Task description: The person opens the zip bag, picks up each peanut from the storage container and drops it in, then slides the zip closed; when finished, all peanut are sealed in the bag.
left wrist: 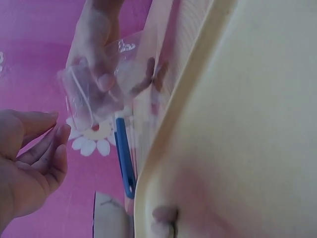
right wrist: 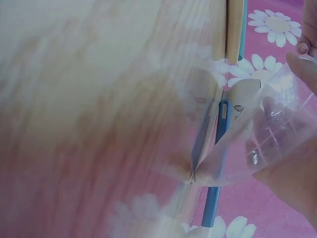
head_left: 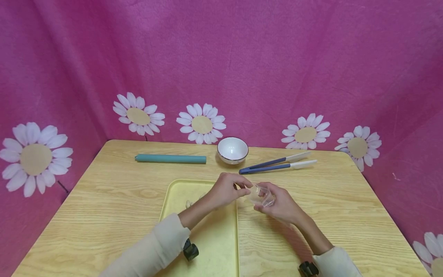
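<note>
Plastic bag [head_left: 262,197], likely light, limp and slippery, is grasped in the right grip [head_left: 282,204], probably best pinched at its edge beside the released left grip [head_left: 227,188].

1. plastic bag [head_left: 257,195]: clear and colourless, with whitish glints.
2. tray [head_left: 218,246]: plain pale yellow.
3. table [head_left: 104,215]: light yellowish wood, streaked with a darker grain.
4. tongs [head_left: 270,168]: dark blue arms, off-white tips.
5. bowl [head_left: 232,150]: white inside, thin dark brown rim, dark line-drawn marks outside.
6. slim stick [head_left: 171,158]: solid teal.
7. cloth backdrop [head_left: 242,57]: magenta, printed with daisies [head_left: 202,125] of white petals, tan-yellow centres and some dark stems.
8. sleeves [head_left: 149,246]: plain cream.
9. wrist gear [head_left: 190,250]: black.
</note>
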`<state>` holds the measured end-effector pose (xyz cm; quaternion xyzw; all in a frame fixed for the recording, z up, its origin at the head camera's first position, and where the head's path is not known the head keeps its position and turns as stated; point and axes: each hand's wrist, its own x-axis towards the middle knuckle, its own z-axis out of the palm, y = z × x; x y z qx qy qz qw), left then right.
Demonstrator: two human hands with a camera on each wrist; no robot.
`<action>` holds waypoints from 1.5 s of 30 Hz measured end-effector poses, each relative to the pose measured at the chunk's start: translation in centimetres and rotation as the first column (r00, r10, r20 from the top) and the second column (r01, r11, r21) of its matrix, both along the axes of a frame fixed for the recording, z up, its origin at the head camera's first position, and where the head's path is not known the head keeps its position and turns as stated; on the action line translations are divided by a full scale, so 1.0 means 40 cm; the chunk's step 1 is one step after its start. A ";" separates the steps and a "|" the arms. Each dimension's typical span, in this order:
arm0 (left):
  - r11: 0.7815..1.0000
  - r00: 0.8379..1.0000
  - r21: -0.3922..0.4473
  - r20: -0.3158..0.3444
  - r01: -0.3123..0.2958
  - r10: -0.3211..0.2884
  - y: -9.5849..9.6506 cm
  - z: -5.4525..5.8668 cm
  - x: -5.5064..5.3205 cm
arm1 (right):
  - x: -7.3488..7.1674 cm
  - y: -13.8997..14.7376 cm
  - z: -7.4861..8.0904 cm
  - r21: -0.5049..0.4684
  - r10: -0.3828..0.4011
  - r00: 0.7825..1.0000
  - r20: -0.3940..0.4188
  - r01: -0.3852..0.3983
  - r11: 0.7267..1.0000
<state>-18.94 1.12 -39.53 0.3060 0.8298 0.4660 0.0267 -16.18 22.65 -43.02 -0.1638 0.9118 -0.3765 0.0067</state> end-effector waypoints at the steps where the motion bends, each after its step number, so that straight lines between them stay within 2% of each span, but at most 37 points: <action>1: 1.000 1.000 0.002 0.000 -0.003 0.003 -0.009 -0.001 -0.003 | 0.000 -0.001 0.000 -0.002 0.000 1.000 0.006 0.000 1.000; 10: 0.995 0.992 -0.052 0.086 -0.087 0.091 -0.109 -0.034 -0.021 | -0.001 -0.003 -0.002 -0.025 -0.001 1.000 0.026 0.002 1.000; 18: 0.985 0.993 -0.137 0.035 -0.107 0.112 -0.202 -0.068 -0.040 | -0.002 -0.007 0.000 -0.035 -0.001 0.999 0.043 0.002 0.999; 23: 0.971 0.984 -0.184 0.068 -0.151 0.166 -0.240 -0.086 -0.053 | -0.001 -0.007 0.002 -0.035 -0.004 0.998 0.061 0.007 0.999; 27: 0.974 0.985 -0.187 0.096 -0.123 0.143 -0.253 -0.098 -0.057 | -0.001 -0.004 0.001 -0.037 -0.001 0.998 0.059 0.003 0.999; 32: 0.977 0.991 -0.197 0.082 -0.084 0.102 -0.253 -0.111 -0.054 | -0.002 -0.003 -0.002 -0.051 0.005 0.999 0.052 -0.002 0.999; 37: 0.967 0.990 -0.243 0.091 -0.080 0.105 -0.247 -0.108 -0.052 | -0.002 -0.005 -0.001 -0.051 0.003 0.999 0.052 0.000 0.999; 45: 0.946 0.992 -0.322 0.100 -0.040 0.076 -0.254 -0.100 -0.065 | -0.005 -0.003 0.001 -0.034 -0.006 0.998 0.059 0.008 0.999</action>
